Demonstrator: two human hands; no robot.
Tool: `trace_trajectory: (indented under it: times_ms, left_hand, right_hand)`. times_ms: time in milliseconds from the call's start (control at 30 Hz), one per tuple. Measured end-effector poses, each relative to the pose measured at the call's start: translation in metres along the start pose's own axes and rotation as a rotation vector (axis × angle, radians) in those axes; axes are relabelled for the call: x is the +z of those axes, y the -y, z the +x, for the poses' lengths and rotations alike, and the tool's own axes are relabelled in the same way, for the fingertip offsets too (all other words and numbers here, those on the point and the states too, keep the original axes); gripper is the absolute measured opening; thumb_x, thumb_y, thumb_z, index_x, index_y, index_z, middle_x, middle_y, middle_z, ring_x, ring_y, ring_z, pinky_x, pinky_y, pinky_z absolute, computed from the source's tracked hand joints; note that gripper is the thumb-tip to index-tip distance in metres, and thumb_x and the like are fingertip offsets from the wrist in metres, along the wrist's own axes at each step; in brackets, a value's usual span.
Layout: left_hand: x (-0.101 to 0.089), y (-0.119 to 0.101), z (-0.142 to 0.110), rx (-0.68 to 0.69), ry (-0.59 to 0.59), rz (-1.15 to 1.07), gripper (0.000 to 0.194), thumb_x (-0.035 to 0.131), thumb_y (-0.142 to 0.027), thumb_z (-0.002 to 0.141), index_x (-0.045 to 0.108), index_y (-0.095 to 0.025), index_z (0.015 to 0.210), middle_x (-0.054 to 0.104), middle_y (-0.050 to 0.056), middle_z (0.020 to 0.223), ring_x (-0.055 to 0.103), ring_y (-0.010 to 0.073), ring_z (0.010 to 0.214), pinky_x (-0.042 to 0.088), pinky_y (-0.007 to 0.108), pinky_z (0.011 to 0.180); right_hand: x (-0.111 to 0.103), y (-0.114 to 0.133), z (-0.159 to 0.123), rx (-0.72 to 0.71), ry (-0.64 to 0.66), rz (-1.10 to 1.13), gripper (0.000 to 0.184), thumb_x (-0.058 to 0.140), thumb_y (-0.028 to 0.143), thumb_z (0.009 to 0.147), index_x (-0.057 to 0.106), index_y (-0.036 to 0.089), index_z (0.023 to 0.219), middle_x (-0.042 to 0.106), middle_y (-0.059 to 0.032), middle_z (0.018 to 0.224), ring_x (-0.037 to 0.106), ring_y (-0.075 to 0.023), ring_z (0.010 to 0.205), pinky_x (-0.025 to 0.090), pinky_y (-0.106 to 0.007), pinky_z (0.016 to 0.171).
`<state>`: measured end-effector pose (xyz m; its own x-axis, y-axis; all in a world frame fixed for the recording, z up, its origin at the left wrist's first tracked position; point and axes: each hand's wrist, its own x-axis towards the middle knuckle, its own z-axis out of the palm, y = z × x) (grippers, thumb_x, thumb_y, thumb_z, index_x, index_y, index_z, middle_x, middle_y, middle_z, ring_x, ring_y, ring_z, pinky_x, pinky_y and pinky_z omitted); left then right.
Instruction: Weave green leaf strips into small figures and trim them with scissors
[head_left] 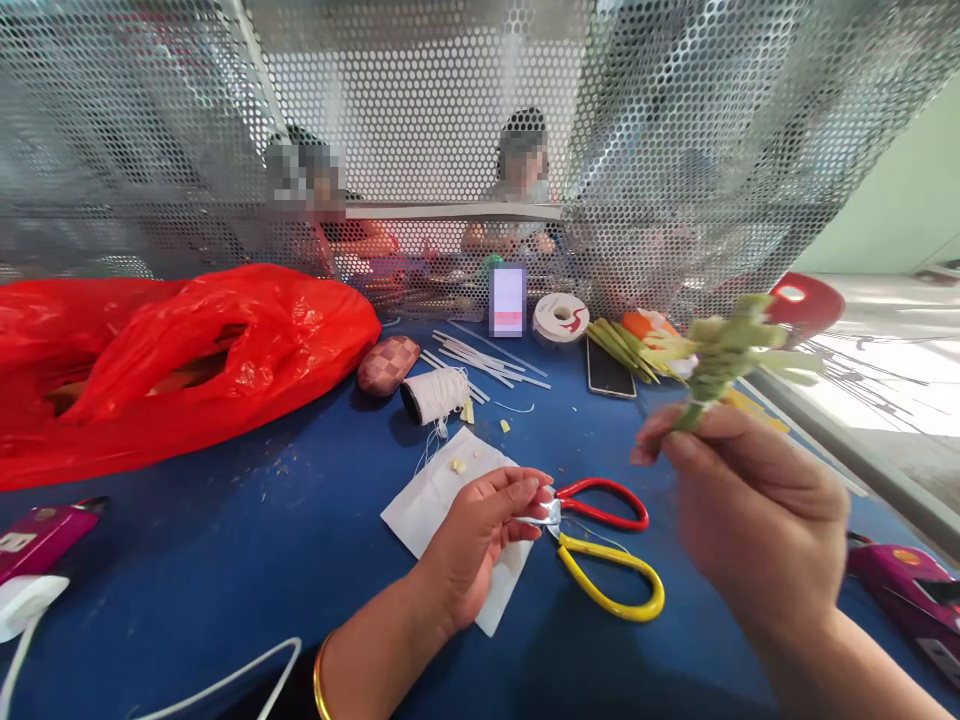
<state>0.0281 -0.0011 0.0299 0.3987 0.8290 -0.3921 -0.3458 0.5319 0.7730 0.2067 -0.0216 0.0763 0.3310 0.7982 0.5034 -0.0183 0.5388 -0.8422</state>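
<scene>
My right hand [757,500] is raised over the right side of the blue table, its fingers pinched round the stem end of a pale green flower-like bundle [724,355]. The bundle is blurred, with leafy strips sticking out and a whitish band near its base. My left hand [480,530] is closed above a white sheet of paper [442,490], thumb against the fingers; whether something thin sits between them I cannot make out. Just beyond those fingertips lie scissors [553,512] with one red and one yellow handle, their blades partly hidden by the hand.
Behind the paper are a white thread spool [439,395], a checkered pouch [388,365] and white sticks [484,360]. Green strips [626,350] lie by a phone [609,370] and ribbon roll [561,318]. A red bag [300,340] fills the left; perforated sheeting [420,110] hangs behind, people beyond.
</scene>
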Motion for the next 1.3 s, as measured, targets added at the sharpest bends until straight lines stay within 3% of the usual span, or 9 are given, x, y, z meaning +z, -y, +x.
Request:
trace_trajectory:
  times_ms: [133,333,767,967,1100,1300]
  left_hand:
    - [0.001,0.001,0.0,-0.005,0.005,0.018,0.031,0.077,-0.038,0.071,0.073,-0.014,0.09,0.066,0.006,0.087,0.059,0.0141,0.082,0.043,0.025,0.073]
    - [0.0,0.002,0.001,-0.011,0.0,0.039,0.028,0.074,-0.036,0.074,0.074,-0.014,0.092,0.067,0.007,0.089,0.059,0.0137,0.082,0.043,0.025,0.074]
    - [0.0,0.0,-0.001,-0.002,0.021,0.022,0.028,0.076,-0.034,0.073,0.073,-0.015,0.093,0.066,0.005,0.087,0.058,0.0128,0.08,0.042,0.025,0.073]
    - [-0.001,-0.003,0.0,0.116,-0.01,0.04,0.023,0.079,-0.034,0.071,0.075,-0.018,0.087,0.067,0.003,0.082,0.057,0.0119,0.078,0.041,0.024,0.072]
    - [0.0,-0.008,-0.002,0.236,-0.003,-0.014,0.024,0.077,-0.036,0.074,0.076,-0.018,0.091,0.069,0.004,0.086,0.059,0.0142,0.084,0.044,0.025,0.078]
    - [0.003,-0.009,0.001,0.15,-0.019,-0.183,0.027,0.083,-0.025,0.065,0.071,-0.013,0.086,0.067,0.003,0.073,0.059,0.0133,0.063,0.048,0.027,0.061]
  right_hand:
    - [0.0,0.011,0.001,-0.068,0.001,0.009,0.006,0.073,0.019,0.079,0.074,0.024,0.083,0.065,-0.0015,0.076,0.059,-0.0156,0.065,0.05,-0.031,0.059]
    - [0.0,0.017,-0.001,-0.057,0.023,-0.051,0.004,0.072,0.027,0.081,0.075,0.028,0.084,0.064,-0.0028,0.076,0.058,-0.0172,0.062,0.05,-0.033,0.057]
    - [0.004,0.006,-0.005,0.0,0.132,0.077,0.013,0.07,0.015,0.081,0.073,0.027,0.084,0.066,-0.0007,0.076,0.06,-0.0151,0.064,0.051,-0.028,0.059]
    - [0.011,-0.004,-0.011,0.2,0.191,0.071,0.007,0.072,0.02,0.079,0.069,0.024,0.074,0.063,-0.0003,0.072,0.058,-0.0148,0.062,0.05,-0.028,0.059]
    - [0.025,-0.019,-0.018,0.405,0.342,-0.005,0.02,0.071,0.032,0.079,0.066,0.02,0.064,0.06,-0.0005,0.062,0.055,-0.0146,0.059,0.047,-0.027,0.058]
    - [0.032,-0.043,-0.03,0.562,0.433,-0.013,0.023,0.07,0.039,0.079,0.067,0.018,0.07,0.059,0.0007,0.063,0.054,-0.0134,0.06,0.045,-0.027,0.061]
